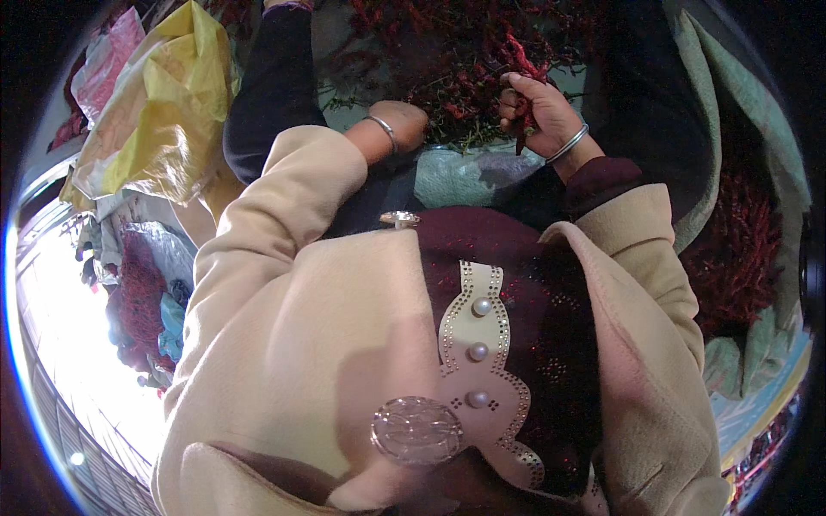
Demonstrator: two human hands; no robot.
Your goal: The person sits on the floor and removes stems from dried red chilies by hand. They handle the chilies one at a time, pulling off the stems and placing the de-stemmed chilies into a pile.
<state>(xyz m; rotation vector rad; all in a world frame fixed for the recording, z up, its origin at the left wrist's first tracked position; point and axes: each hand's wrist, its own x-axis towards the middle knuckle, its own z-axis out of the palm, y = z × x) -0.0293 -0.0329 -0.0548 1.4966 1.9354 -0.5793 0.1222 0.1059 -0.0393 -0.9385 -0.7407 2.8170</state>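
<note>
My right hand [547, 115] is closed around several dried red chili peppers [521, 55], with tips poking out above and below the fist. My left hand [401, 124] shows only its back, and its fingers are curled away from view. It rests at the near left edge of a pile of red chilies with green-brown stems [461, 97]. Whether those fingers pinch anything is hidden. Loose stems lie between the two hands. Just below them is a pale green woven plastic sheet or sack [471, 174].
At the left are a yellow plastic sack [168, 109] and a red mesh bag [143, 284]. On the right, a greenish sack with rolled sides [703, 122] holds a large heap of red chilies [739, 258]. My dark-trousered legs [277, 97] flank the pile.
</note>
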